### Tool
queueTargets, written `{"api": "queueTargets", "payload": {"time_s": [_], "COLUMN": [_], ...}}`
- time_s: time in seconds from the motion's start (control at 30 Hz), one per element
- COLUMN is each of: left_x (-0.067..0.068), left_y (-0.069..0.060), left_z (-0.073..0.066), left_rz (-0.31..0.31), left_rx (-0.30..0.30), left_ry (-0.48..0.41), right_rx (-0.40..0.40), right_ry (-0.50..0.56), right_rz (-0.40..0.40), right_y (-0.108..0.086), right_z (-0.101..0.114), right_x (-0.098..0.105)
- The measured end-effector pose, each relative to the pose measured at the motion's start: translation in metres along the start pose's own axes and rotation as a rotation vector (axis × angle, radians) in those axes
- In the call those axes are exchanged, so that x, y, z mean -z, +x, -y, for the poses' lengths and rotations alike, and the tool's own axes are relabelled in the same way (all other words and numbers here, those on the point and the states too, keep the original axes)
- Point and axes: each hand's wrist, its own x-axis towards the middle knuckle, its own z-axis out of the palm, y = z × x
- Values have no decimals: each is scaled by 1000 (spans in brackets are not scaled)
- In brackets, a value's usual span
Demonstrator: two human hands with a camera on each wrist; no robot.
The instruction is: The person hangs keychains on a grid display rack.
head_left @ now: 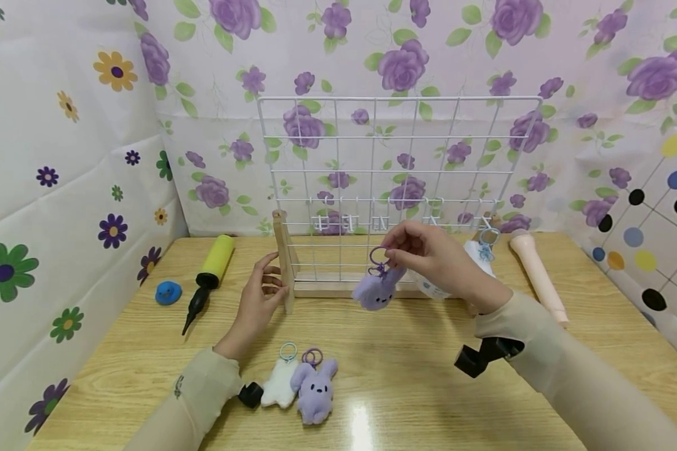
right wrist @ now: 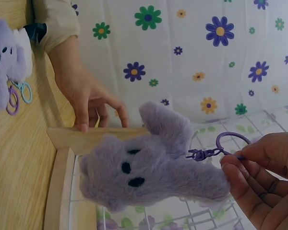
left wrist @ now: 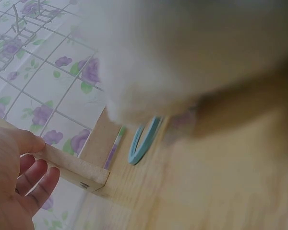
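My right hand (head_left: pixel 437 260) pinches the purple ring of a purple plush bunny keychain (head_left: pixel 376 289), which dangles in front of the white wire grid rack (head_left: pixel 395 171). In the right wrist view the plush (right wrist: pixel 139 170) has a dark nose, dark eyes and long ears; thumb and fingertips hold its ring (right wrist: pixel 233 134). My left hand (head_left: pixel 259 293) holds the rack's left wooden upright (head_left: pixel 284 263) by thumb and fingers. White hooks (head_left: pixel 346 223) hang on the grid. Near my left forearm lie a second purple bunny keychain (head_left: pixel 316 391) and a white plush keychain (head_left: pixel 281 382).
A blue rubber duck (head_left: pixel 168 292) and a yellow-and-black hand pump (head_left: pixel 209 275) sit at the left. Toward the right are a white plush with a blue ring (head_left: pixel 479 255) by the rack and a pale pink tube-shaped thing (head_left: pixel 538 275). Patterned cloth surrounds the table.
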Motion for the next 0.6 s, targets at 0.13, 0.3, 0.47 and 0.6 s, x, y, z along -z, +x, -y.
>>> {"api": "queueTargets", "payload": {"time_s": [0.13,0.3,0.47,0.6], "left_x": [0,0,0,0], "left_y": [1,1,1,1], "left_z": [0,1,2,2], "left_rz": [-3,0,4,4], "left_rx": [1,5,6,8], "left_ry": [-2,-5,-10,-9], "right_rx": [-3,0,8,-17], "right_ry": [-51,-97,-124,-148], "right_rz": [-37,-79,-105,-111], "right_y": [4,9,16,22], "right_z": [-2,-4,-8,-11], "right_x": [6,10,12,12]}}
